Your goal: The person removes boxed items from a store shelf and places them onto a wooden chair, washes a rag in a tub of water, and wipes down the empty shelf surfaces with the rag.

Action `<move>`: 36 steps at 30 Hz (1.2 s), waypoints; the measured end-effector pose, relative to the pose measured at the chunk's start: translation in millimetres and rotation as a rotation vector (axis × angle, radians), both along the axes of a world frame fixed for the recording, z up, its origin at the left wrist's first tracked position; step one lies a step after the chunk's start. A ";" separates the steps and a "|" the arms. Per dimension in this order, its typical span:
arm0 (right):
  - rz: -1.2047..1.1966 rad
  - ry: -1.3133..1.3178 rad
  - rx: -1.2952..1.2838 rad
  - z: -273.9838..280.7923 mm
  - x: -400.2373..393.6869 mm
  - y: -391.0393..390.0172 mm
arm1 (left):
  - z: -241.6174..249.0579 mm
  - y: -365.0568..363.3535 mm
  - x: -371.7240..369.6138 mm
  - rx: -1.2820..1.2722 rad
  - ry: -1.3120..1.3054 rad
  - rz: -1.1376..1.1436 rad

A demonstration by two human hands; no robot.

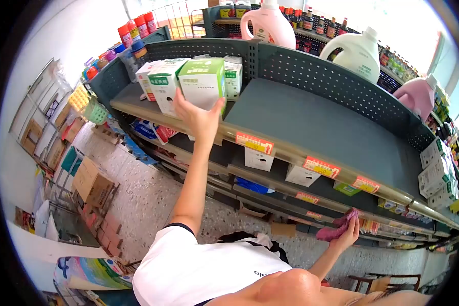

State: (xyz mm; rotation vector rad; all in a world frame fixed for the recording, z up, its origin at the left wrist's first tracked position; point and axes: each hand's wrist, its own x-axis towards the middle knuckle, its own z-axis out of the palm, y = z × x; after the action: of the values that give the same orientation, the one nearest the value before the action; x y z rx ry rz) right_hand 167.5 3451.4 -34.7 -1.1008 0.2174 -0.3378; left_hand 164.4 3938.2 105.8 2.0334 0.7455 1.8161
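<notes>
My left hand [201,116] reaches to the upper shelf and grips the lower part of a green and white box [203,79], with fingers at its left edge and thumb at its right. Beside it on the left stand white and green boxes [163,84]. Another white and green box [233,79] is partly hidden behind it. My right hand [346,237] is lower, in front of the lower shelves, closed around a crumpled pink cloth [336,228].
The dark grey shelf top [311,122] extends right, with price tags [255,143] along its front rail. Large detergent jugs [357,57] stand behind the perforated back panel. White boxes [438,176] are at the right end. A cardboard box [93,183] lies to the left.
</notes>
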 end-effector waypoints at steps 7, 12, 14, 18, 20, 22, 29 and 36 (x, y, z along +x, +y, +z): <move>-0.016 0.015 0.003 -7.9 3.5 -6.1 | 17.6 1.8 3.6 -0.027 0.018 0.005; -0.012 0.008 0.024 -12.1 7.0 -1.4 | 23.8 2.1 10.5 0.040 0.122 0.079; -0.021 0.003 0.019 -18.2 11.2 -0.7 | 28.8 -1.6 9.5 -0.034 0.147 0.098; 0.003 0.016 0.020 -26.0 15.8 -0.3 | 34.1 -3.9 12.4 -0.084 0.179 0.156; 0.018 0.016 0.025 -28.2 16.3 -1.6 | 34.7 -5.4 12.6 -0.089 0.165 0.169; 0.008 0.008 0.028 -24.6 13.9 0.5 | 36.0 -8.1 13.1 -0.085 0.144 0.160; 0.040 -0.003 0.038 -8.2 0.9 -1.2 | 35.4 -8.5 11.5 0.050 0.013 0.023; 0.084 -0.118 -0.070 -12.1 9.6 -2.3 | 64.3 -28.2 -1.5 0.135 -0.078 -0.070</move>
State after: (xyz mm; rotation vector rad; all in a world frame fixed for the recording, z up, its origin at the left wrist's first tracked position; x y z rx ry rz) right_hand 177.1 3449.0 -46.9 -1.1514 0.0545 -0.3363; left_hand 162.9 3910.0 170.1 2.0301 0.5374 1.9404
